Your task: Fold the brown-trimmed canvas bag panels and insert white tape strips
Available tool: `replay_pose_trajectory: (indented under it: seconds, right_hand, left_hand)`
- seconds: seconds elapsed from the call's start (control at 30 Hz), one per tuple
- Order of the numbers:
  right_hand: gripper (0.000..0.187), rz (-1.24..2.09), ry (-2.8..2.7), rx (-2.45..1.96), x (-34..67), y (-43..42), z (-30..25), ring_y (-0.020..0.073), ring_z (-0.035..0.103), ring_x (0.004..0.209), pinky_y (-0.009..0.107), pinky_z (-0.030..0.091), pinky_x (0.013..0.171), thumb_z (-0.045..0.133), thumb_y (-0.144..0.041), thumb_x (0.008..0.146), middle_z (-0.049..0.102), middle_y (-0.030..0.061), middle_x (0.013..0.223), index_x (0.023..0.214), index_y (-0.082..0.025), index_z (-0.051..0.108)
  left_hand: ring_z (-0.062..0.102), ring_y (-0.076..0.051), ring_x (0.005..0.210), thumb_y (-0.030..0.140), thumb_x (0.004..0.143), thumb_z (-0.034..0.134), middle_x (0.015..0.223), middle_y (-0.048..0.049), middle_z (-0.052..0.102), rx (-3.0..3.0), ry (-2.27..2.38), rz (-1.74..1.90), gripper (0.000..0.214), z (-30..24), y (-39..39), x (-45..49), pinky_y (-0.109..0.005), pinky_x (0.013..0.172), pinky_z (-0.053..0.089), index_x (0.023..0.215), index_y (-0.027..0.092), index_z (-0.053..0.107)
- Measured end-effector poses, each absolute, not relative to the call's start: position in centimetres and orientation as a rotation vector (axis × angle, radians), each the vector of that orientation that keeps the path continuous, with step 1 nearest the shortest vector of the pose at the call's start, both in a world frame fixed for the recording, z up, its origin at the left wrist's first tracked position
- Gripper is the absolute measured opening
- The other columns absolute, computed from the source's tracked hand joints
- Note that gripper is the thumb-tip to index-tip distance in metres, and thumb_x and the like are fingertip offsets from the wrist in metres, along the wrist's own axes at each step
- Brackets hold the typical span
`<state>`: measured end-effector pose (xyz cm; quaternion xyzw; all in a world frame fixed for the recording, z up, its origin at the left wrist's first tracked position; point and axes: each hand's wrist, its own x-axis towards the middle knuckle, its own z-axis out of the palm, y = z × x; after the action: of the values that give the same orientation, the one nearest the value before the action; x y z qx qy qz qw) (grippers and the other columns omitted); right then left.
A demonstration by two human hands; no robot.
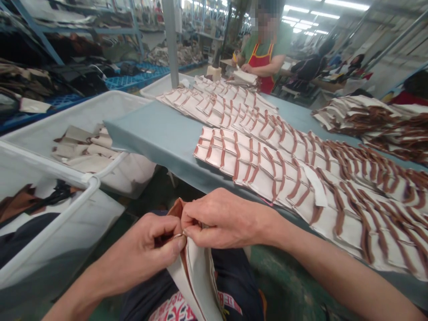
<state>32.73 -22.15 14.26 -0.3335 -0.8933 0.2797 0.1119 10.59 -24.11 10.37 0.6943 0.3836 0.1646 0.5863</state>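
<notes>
Over my lap, both hands pinch the top of a cream fabric piece [199, 274] with a brown leather edge. My left hand [152, 243] is closed, thumb and fingers pressed on the piece's upper corner. My right hand [224, 218] is closed too, its fingertips meeting the left hand's at the same corner, where a small metal ring shows. The piece hangs down between my knees.
A blue-grey table [160, 133] in front carries long overlapping rows of cream pieces with brown straps [301, 174]. White fabric bins [50, 223] with scraps stand at my left. A person in a red apron [264, 62] works at the table's far end.
</notes>
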Motion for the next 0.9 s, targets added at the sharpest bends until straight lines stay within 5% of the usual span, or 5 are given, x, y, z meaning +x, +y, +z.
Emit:
replay_pose_trajectory:
  seconds: [0.17, 0.33, 0.53, 0.77, 0.9]
  right_hand:
    - [0.026, 0.567, -2.729, -0.964, 32.9, -21.7, 13.8, 0.0145, 0.045, 0.054, 0.031, 0.025, 0.058, 0.066, -0.02, 0.097, 0.064, -0.0025, 0.066, 0.071, -0.022, 0.063]
    - [0.013, 0.997, -2.284, -1.129, 33.5, -22.1, 12.5, 0.0133, 0.062, 0.072, 0.025, 0.039, 0.066, 0.067, -0.018, 0.1, 0.072, -0.004, 0.081, 0.087, -0.021, 0.07]
    - [0.015, 1.201, -1.771, -1.424, 32.3, -25.7, 9.9, 0.0141, 0.066, 0.073, 0.025, 0.046, 0.067, 0.078, -0.034, 0.094, 0.075, -0.0031, 0.085, 0.092, -0.022, 0.071]
    - [0.018, 0.956, -1.598, -1.564, 30.4, -28.4, 6.7, 0.016, 0.069, 0.073, 0.028, 0.045, 0.07, 0.068, -0.035, 0.1, 0.077, -0.0005, 0.083, 0.088, -0.023, 0.067]
    - [0.02, 0.74, -1.66, -1.583, 29.8, -29.4, 5.2, 0.0182, 0.07, 0.073, 0.03, 0.039, 0.069, 0.056, -0.031, 0.102, 0.076, 0.0014, 0.082, 0.085, -0.023, 0.065]
  left_hand:
    - [0.031, -0.013, 0.064, 0.032, 0.089, 0.056, 0.07, 0.0051, 0.034, 1.629, 0.907, 0.261, 0.027, 10.4, -23.2, 11.4, -0.024, 0.056, 0.024, 0.066, 0.022, 0.047]
    - [0.044, -0.016, 0.064, 0.046, 0.097, 0.055, 0.066, 0.0027, 0.048, 1.569, 0.978, 0.48, 0.041, 8.9, -23.7, 11.6, -0.024, 0.059, 0.037, 0.065, 0.021, 0.055]
    - [0.059, -0.018, 0.063, 0.036, 0.098, 0.06, 0.066, -0.0009, 0.068, 1.632, 1.079, 0.784, 0.036, 8.4, -24.5, 12.0, -0.025, 0.061, 0.046, 0.067, 0.021, 0.071]
    - [0.062, -0.018, 0.067, 0.031, 0.098, 0.059, 0.072, 0.0006, 0.07, 1.64, 1.251, 0.995, 0.031, 6.7, -26.0, 13.7, -0.026, 0.063, 0.048, 0.07, 0.023, 0.071]
    - [0.055, -0.018, 0.062, 0.036, 0.087, 0.069, 0.063, 0.0021, 0.064, 1.466, 1.343, 1.031, 0.026, 5.9, -26.9, 14.8, -0.029, 0.062, 0.046, 0.064, 0.023, 0.068]
